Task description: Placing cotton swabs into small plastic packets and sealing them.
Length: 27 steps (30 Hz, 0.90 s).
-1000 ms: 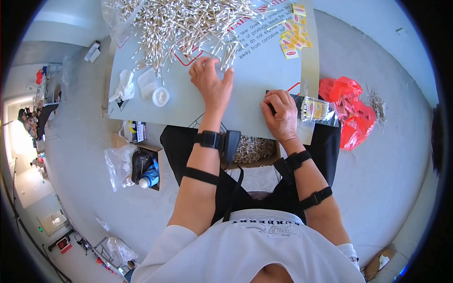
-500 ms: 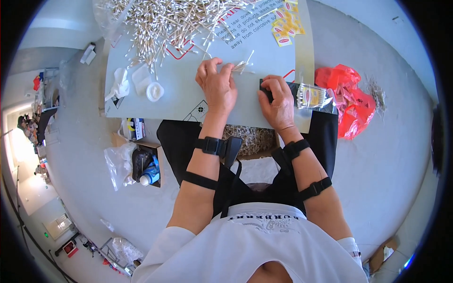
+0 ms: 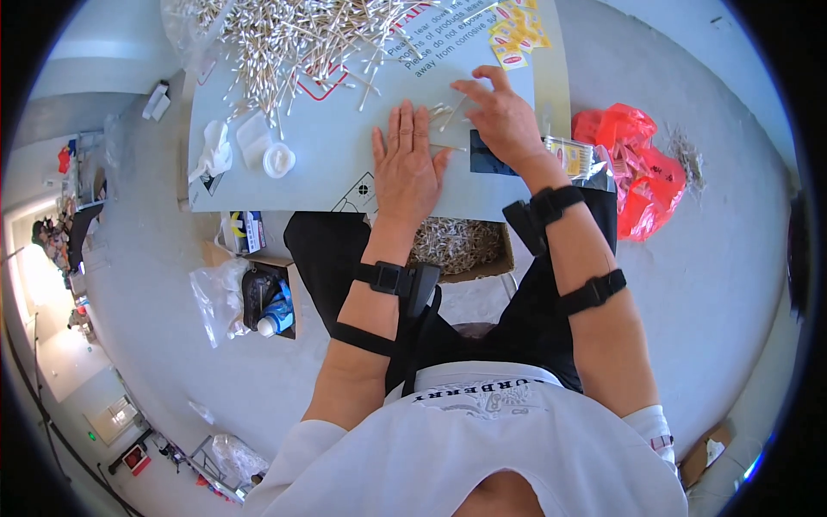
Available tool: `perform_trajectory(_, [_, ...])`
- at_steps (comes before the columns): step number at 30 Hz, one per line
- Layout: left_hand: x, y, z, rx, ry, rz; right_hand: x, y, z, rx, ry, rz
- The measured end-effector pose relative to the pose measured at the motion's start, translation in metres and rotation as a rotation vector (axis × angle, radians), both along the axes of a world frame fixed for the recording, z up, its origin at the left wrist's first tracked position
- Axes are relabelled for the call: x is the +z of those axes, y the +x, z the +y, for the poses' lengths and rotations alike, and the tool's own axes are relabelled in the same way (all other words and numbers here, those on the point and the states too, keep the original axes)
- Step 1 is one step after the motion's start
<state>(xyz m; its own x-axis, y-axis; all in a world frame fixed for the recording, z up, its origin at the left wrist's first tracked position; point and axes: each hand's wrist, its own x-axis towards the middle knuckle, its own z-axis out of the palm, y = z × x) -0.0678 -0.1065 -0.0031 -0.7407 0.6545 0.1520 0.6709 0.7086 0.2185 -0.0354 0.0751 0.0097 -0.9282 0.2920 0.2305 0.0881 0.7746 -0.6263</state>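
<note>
My left hand (image 3: 403, 164) lies flat on the grey board (image 3: 327, 185), its fingers stretched out and the thumb beside a loose cotton swab (image 3: 455, 149). To its right my right hand (image 3: 506, 125) hovers with fingers apart and partly bent, near another cotton swab (image 3: 452, 115) and a few more beside it. Nothing shows clearly in its grip. A black flat patch (image 3: 489, 155) lies below the right hand. A clear pack of cotton swabs with a yellow label (image 3: 568, 157) sits partly behind my right wrist.
A large heap of cotton swabs (image 3: 293, 43) covers the far left of the board. Yellow labels (image 3: 517, 33) lie at the far right. A white open tub (image 3: 278, 160) stands left. A red plastic bag (image 3: 633, 172) is right of the board; a box of swabs (image 3: 461, 250) stands below its near edge.
My left hand has flattened onto the board, fingers extended. My right hand has moved up and left, away from the black patch, toward the loose swabs.
</note>
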Motion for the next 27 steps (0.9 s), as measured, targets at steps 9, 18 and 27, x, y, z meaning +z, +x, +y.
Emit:
perform_trajectory(9, [0.001,0.003,-0.004,0.005,0.013,-0.028,-0.012,0.013,0.001,-0.155,0.207,-0.113])
perform_trajectory(18, [0.007,0.017,-0.001,-0.096,0.084,-0.096,-0.01,-0.005,-0.003,0.11,0.033,0.096])
perform_trajectory(27, [0.001,-0.002,0.005,0.035,0.756,-0.35,-0.019,0.013,-0.031,-0.145,-0.62,0.337])
